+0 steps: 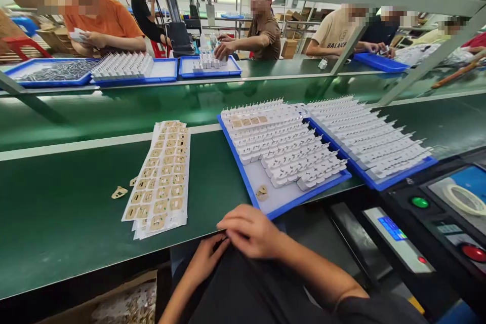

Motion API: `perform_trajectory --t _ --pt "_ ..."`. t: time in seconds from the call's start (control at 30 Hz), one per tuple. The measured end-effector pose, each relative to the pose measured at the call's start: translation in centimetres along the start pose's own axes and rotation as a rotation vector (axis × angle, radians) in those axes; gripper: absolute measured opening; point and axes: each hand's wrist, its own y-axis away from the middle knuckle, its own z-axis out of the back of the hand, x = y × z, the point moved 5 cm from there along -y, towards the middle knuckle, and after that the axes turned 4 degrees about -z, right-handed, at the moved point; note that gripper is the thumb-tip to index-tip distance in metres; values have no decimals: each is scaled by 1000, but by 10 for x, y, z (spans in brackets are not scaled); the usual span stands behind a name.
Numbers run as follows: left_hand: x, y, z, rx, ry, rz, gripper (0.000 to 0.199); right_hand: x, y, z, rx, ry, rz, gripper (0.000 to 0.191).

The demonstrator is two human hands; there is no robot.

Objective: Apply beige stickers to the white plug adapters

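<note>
Green worktop (68, 233) spread across the foreground, and we take it from the left, clock read from the paired hands! Out at ten o'clock, beyond the belt, a blue-rimmed tray (56, 83) brims with thin metal pieces (58, 69). Eleven o'clock: a co-worker in an orange top (114, 23), holding something white. Closer in, near ten, one loose tan cutout (119, 192) lies on the green. Just beside it, at about eleven, come the sticker sheets (163, 177), a fanned stack, white with rows of tan shapes.

Now the hands, right at the table's edge! Left hand (207, 257): fingers bent, thumb against them. Right hand (253, 233): half-curled, meeting the left at the fingertips. Is anything pinched there? Cannot tell for either.

One o'clock, the near blue tray (271, 196), packed with white pronged parts (288, 154), more tan cutouts (261, 193) in its front corner. Two o'clock, a second tray (408, 176), row upon row again. And towards three, a green button (420, 203) glows on the black machine!
</note>
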Motion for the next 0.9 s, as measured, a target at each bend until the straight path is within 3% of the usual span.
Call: perform_trajectory --t 0.13,0.23,0.4,0.5,0.57,0.7,0.9 --pt "-17 17 8 216 83 -64 36 -36 27 93 -347 411 -272 28" --pt "-46 11 18 217 94 -69 35 -60 46 116 -373 627 -354 25" --pt "-85 -57 13 54 68 -17 41 -66 60 86 -457 697 -217 22" --pt "-91 -96 2 28 -28 0 39 -67 60 69 -510 677 -192 21" --pt "-90 -109 -4 12 -10 16 35 -68 59 67 -528 673 -208 21" --pt "-83 -111 -3 -64 100 40 31 -69 52 61 -499 632 -203 22" --pt "-61 -89 36 -170 82 98 23 -45 30 17 -408 526 -100 27"
